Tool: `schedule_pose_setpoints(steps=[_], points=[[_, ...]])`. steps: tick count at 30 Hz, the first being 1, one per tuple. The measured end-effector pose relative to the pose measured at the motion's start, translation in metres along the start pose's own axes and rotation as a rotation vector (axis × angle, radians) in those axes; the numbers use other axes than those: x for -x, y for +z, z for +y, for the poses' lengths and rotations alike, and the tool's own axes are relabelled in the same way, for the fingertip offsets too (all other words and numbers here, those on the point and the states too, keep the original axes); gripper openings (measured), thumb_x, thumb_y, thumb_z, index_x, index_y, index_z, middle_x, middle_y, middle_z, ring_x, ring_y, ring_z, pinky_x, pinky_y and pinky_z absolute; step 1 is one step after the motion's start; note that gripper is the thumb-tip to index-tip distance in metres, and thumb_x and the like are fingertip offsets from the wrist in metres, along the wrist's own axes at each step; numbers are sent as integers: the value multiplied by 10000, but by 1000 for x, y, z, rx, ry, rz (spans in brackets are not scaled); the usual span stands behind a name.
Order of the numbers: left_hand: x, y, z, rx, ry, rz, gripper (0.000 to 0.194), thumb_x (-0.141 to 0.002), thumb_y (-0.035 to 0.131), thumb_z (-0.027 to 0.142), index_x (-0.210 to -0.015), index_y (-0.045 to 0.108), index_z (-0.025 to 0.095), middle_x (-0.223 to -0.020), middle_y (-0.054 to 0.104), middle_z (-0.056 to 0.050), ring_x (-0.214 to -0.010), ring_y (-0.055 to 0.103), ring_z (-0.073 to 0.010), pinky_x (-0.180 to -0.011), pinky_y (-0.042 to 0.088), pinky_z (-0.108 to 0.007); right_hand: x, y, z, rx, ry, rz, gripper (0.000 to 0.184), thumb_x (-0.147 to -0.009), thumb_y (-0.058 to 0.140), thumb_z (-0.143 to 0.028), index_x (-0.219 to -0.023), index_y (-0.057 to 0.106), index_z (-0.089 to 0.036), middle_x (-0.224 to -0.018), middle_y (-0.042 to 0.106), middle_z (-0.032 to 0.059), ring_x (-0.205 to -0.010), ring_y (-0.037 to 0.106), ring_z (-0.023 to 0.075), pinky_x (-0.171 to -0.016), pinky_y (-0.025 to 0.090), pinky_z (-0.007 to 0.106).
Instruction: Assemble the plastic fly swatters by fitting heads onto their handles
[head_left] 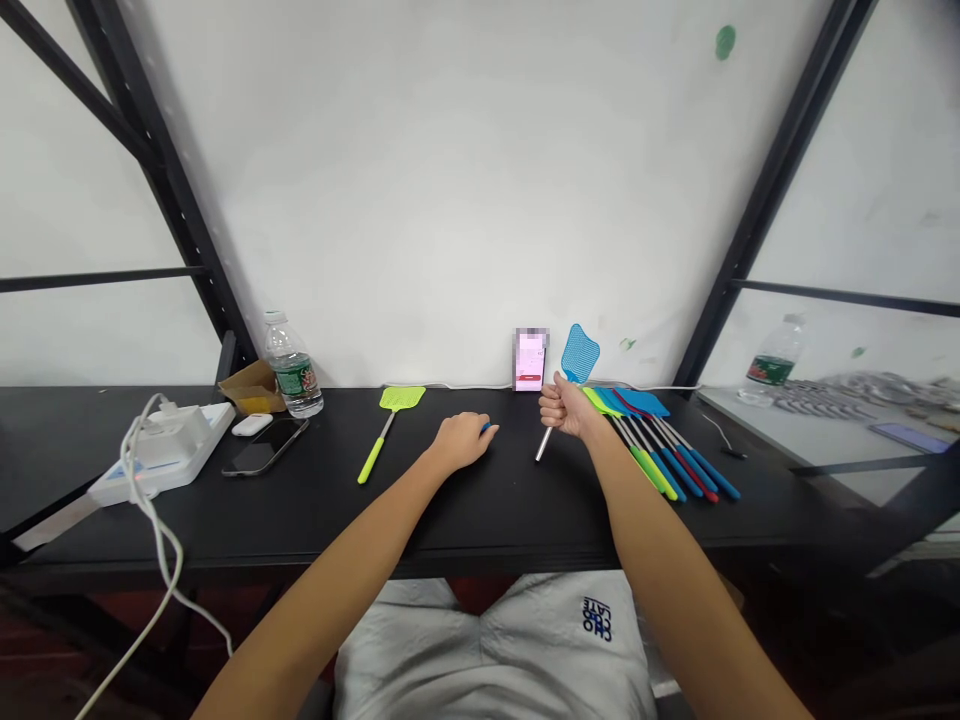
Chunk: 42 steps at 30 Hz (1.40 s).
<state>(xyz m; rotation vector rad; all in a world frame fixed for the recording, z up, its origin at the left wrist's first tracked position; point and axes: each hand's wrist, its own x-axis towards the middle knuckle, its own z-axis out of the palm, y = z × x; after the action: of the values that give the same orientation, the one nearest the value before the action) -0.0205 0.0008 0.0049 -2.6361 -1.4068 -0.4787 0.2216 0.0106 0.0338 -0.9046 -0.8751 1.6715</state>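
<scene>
while the right hand [568, 408] is curled in a fist around a blue fly swatter [580, 353], the flat blue part sticks up above the fist and the silver stick [544, 443] pokes out below. the fist squeezes it just under the flat part, and the swatter leans, with its top to the right. i cannot tell if the low end of the stick touches the black table [480, 510].

the left hand [462, 440] is curled up too, near the table top, around a small blue piece [486, 427]. most of that piece is hidden in the fingers.

one green fly swatter [371, 455] lies by itself, to the left of the left hand. beside the right arm is one pile of fly swatters [679, 455], spread like a fan. i can make out six handles in it: two green, three blue and one red.

one phone [529, 372] stands against the wall, between the hands, and one dark phone [266, 447] lies flat on the left. near it are one white case [252, 425], one cardboard box [255, 388], one water bottle [294, 370] and one white power strip [169, 455]. one more bottle [774, 362] stands past the right black post [757, 190].
</scene>
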Motion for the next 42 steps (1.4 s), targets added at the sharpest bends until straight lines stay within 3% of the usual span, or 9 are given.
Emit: schedule_pose_setpoints(steps=[5,12,17,22,27,31,34,42], points=[[-3,1,-8,24,7,32,262,-937,463,407,-899,618,200,-936,657,-76,-904,624,-221,-742,451,-300,-5,-3,3,13,-29,30,454,-1011,304,-517,-675,188,-234,-452,149,-101,-368,77,65,-338,122,194],[-6,4,-15,48,5,2,166,-893,530,339,-869,604,192,-920,623,-65,-869,600,-196,-731,441,-282,-12,-6,10,119,-108,256,368,-1000,379,-398,-683,294,-231,-457,246,-92,-353,212,68,-360,275,206],[-6,4,-17,57,-20,2,154,-892,533,326,-923,605,193,-958,618,-65,-901,595,-193,-753,445,-281,-17,-13,17,228,-124,308,321,-937,510,-378,-701,353,-228,-471,320,-73,-364,301,79,-350,297,204],[-5,1,-16,54,-31,10,151,-886,544,325,-928,603,193,-976,613,-68,-919,589,-201,-766,448,-292,-22,-17,21,270,-142,310,283,-886,582,-325,-717,379,-225,-468,329,-80,-359,315,76,-342,281,195],[-3,-1,-13,70,-4,95,159,-871,565,332,-929,604,189,-966,604,-71,-922,575,-213,-784,444,-311,-18,-10,19,351,-185,329,248,-886,544,-294,-688,422,-210,-473,375,-56,-369,346,76,-350,287,198],[0,-7,-4,162,67,170,176,-909,507,344,-866,594,197,-908,605,-46,-860,574,-177,-751,431,-282,-15,-5,17,397,-302,364,311,-896,541,-341,-631,463,-198,-465,420,-26,-382,400,86,-361,313,205],[5,-9,7,268,135,152,251,-937,458,380,-802,575,202,-804,611,-15,-750,564,-146,-682,408,-264,-14,-3,19,452,-371,376,390,-917,525,-403,-589,492,-194,-440,453,-2,-377,415,93,-360,319,204],[9,0,22,451,145,97,248,-877,545,450,-875,576,204,-738,618,14,-639,534,-124,-579,363,-242,-18,18,36,665,-337,191,575,-929,449,-569,-529,566,-173,-392,429,16,-352,391,105,-372,313,234]])
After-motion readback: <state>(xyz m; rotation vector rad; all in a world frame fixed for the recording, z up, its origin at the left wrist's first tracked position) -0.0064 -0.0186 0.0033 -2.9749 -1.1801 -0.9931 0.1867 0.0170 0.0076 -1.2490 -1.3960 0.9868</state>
